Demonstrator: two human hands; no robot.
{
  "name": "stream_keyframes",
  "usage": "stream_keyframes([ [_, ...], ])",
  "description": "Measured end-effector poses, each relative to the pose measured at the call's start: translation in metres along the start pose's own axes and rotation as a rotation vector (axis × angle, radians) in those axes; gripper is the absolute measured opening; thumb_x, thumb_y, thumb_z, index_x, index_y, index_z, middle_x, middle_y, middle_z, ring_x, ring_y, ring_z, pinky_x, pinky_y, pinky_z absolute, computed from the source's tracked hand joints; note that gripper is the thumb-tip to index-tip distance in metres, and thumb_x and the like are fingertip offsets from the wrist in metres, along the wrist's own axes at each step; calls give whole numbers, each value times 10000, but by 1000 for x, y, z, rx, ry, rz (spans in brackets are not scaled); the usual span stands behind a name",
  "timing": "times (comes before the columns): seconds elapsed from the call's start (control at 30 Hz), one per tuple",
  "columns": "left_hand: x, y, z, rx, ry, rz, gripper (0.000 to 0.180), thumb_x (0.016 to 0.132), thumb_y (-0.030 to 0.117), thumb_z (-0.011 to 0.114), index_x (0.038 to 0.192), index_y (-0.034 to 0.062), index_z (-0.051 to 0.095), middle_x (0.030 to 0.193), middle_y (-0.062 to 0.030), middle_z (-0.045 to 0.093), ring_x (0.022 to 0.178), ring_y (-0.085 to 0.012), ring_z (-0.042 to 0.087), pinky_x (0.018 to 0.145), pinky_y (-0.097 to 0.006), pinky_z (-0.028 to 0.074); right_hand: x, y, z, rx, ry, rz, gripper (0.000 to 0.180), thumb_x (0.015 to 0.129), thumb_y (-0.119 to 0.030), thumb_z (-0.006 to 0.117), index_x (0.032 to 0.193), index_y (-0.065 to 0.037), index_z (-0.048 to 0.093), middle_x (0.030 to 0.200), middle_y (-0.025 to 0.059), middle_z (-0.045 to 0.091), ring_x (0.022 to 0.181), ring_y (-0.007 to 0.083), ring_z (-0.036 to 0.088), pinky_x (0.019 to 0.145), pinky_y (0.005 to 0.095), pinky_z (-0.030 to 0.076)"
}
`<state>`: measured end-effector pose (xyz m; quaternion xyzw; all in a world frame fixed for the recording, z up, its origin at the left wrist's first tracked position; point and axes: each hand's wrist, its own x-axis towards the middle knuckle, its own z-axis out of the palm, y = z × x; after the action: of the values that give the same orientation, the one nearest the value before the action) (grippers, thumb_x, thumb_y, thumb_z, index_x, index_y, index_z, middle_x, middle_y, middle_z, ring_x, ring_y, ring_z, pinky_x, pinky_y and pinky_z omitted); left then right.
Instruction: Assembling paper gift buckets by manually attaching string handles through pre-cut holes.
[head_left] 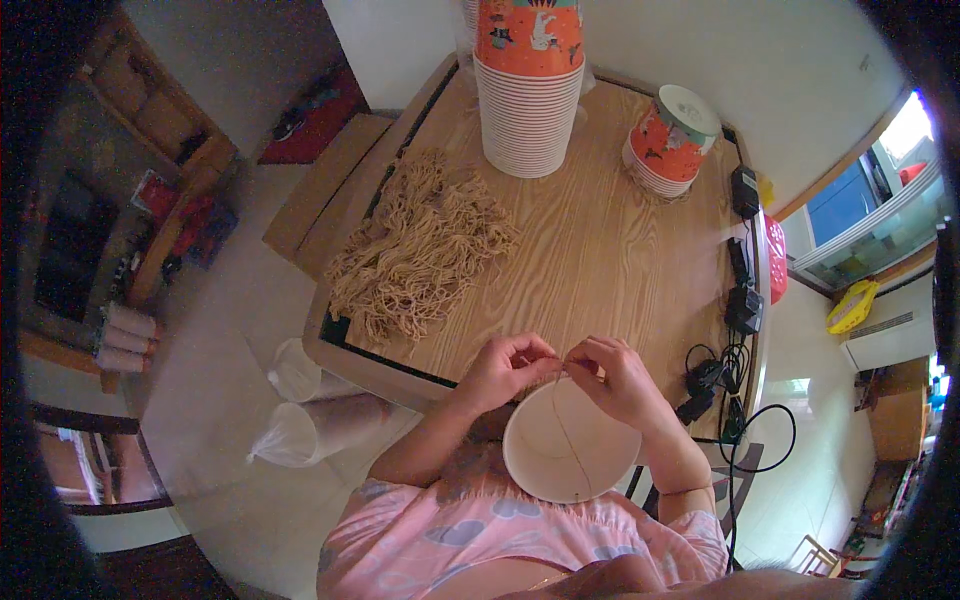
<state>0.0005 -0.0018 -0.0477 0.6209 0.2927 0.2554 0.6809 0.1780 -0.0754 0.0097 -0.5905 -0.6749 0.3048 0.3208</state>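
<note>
A white paper bucket (pixel 530 455) rests against my body at the table's near edge, its mouth facing up. A thin tan cord (pixel 570 432) runs across that mouth from the near rim to the far rim. At the far rim, my left hand (pixel 512 370) and my right hand (pixel 615 378) meet, thumbs and forefingers pinched together on the cord's end. The exact spot between the fingertips is too small to make out. Left of centre on the table lies a loose heap of tan cords (pixel 425 245).
A tall stack of nested paper buckets (pixel 530 120) stands at the table's far side. A shorter orange stack (pixel 668 145) is at the far right. Black adapters and cables (pixel 740 310) line the right edge. Clear bags of cups (pixel 325 430) lie on the floor at left.
</note>
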Motion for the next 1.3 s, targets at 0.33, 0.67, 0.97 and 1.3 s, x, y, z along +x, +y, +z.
stream_keyframes([
  [0.33, 1, 3, 2, 177, 119, 87, 82, 856, 102, 591, 865, 23, 606, 736, -4, 608, 634, -53, 550, 578, -214, 457, -1, -2, -1, 0, -6, 9, 102, 780, -131, 605, 803, -31, 599, 717, 88, 571, 661, 252, 555, 634, 348, 423],
  [0.67, 0, 8, 3, -55, 53, 5, 67, 874, 101, 564, 878, 34, 565, 741, 7, 592, 638, -54, 554, 583, -209, 464, 2, 1, 0, 36, -16, -1, 114, 770, -126, 624, 798, -16, 607, 699, 101, 564, 619, 264, 544, 589, 360, 432],
  [0.97, -2, 8, 3, -160, -25, 8, 213, 785, 61, 670, 947, 56, 531, 843, -5, 582, 773, -78, 565, 714, -223, 473, 1, 2, -1, 79, -63, 64, 118, 774, -100, 630, 822, 2, 596, 740, 93, 571, 665, 197, 577, 588, 300, 459],
  [1.3, -1, 5, -3, -165, -21, -33, 282, 780, 25, 645, 1041, 53, 542, 844, 15, 558, 783, -64, 549, 717, -217, 468, 1, 1, 1, 81, -11, 20, 102, 773, -96, 604, 776, 1, 575, 698, 120, 551, 622, 272, 557, 564, 359, 447],
])
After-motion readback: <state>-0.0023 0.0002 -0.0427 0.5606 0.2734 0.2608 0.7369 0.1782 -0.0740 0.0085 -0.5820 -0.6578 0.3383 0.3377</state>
